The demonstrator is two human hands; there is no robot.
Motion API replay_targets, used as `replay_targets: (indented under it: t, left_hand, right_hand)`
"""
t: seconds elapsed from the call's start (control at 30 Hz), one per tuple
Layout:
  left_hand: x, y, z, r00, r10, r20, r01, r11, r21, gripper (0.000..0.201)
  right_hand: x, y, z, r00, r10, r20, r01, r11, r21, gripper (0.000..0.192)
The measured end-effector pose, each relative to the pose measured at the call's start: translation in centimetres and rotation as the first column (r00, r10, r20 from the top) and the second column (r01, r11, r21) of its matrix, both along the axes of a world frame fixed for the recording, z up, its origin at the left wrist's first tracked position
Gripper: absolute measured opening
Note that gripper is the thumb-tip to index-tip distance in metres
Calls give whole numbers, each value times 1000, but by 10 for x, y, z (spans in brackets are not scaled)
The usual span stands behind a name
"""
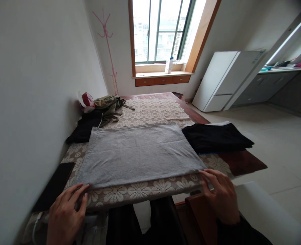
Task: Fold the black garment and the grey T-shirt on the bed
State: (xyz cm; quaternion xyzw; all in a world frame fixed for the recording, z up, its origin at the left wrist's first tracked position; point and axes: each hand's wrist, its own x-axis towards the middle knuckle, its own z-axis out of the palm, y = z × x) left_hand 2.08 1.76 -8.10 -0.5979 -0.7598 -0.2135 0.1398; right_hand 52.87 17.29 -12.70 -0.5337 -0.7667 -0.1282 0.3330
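Observation:
A grey garment (137,153) lies folded flat in a wide rectangle on the lace-patterned tablecloth (150,110). My left hand (65,212) rests at the cloth's near left corner, fingertips touching its edge. At the near right corner my right hand (220,194) lies with fingers spread on the garment's edge. Neither hand grips anything.
Folded black clothes (216,136) lie to the right of the grey garment, and a black garment (85,127) plus an olive one (109,102) are heaped at the back left by the wall. A dark flat object (54,185) lies at the left. A white fridge (225,80) stands beyond.

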Motion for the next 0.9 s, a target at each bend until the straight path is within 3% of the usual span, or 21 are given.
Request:
replay_targets:
  t: [0.17,0.5,0.9]
  left_hand:
    - [-17,2,-5,999,-49,13,49,998,-49,33]
    - [-52,4,0,990,-57,127,71,992,-102,38]
    - [-53,12,0,984,-34,172,49,995,-83,34]
  right_hand:
    - [10,13,3,997,33,71,-25,993,-114,29]
    - [33,32,-6,997,79,-8,-79,986,-145,27]
    - [42,55,-10,993,119,28,-114,983,-141,24]
